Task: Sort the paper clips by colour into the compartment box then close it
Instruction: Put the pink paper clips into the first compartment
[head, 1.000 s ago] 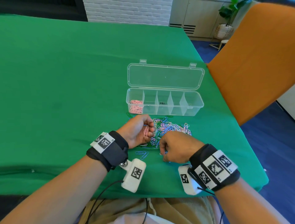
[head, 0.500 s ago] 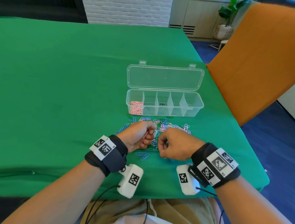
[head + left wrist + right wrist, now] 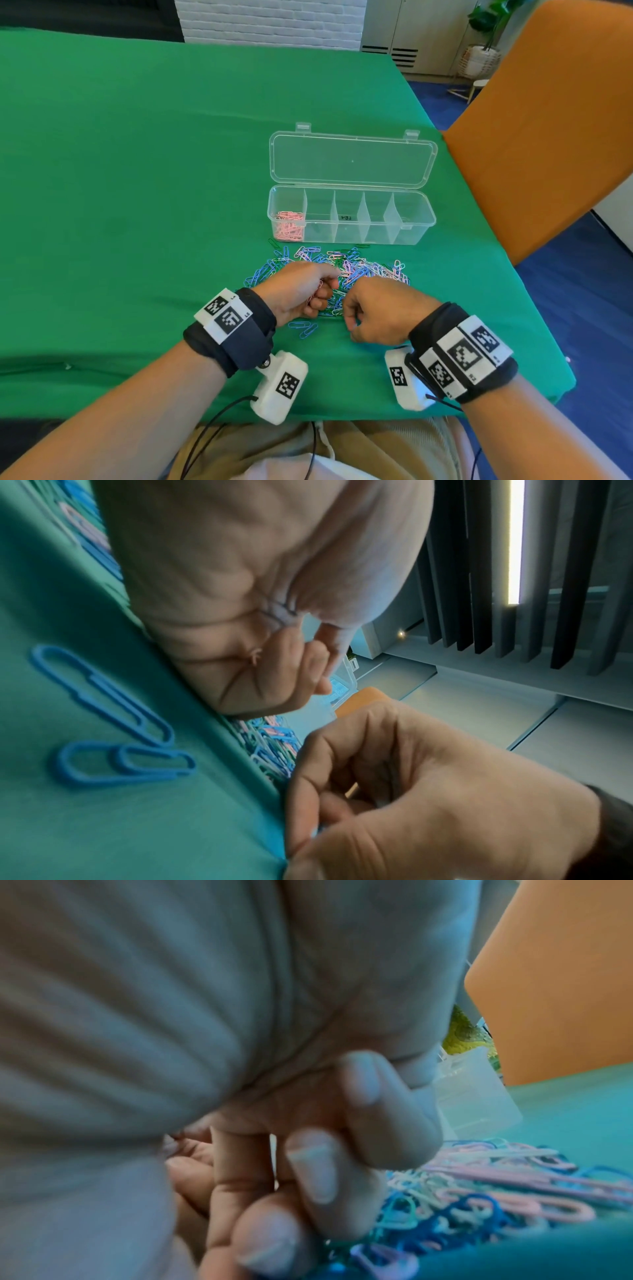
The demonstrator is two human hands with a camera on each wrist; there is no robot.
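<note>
Green cloth covers the counter from edge to edge, with an orange chair back rising at its right side and a white brick wall beyond. Out in the middle sits the clear compartment box, lid thrown flat open behind it, five compartments in a row. Only the leftmost one has anything in it: a bed of pink paper clips. The other four look bare, so by my reading this sort is barely under way, one colour partly in, the rest to come, and the closing of the lid a long way off.

Just in front of the box lies the mixed pile of paper clips, blue, pink, green and pale ones tangled together, plenty of them. Both hands are down at its near edge. The left hand is curled into a loose fist, and a few pink clips peek out between the fingers, so it's gripping a small gathered bunch. The right hand sits just beside it, fingers bent down toward the cloth, tips at the pile; the wrist views are too blurred to say whether it has one pinched.

Smallest of all, two stray blue clips lie apart from the pile, near the left wrist.
</note>
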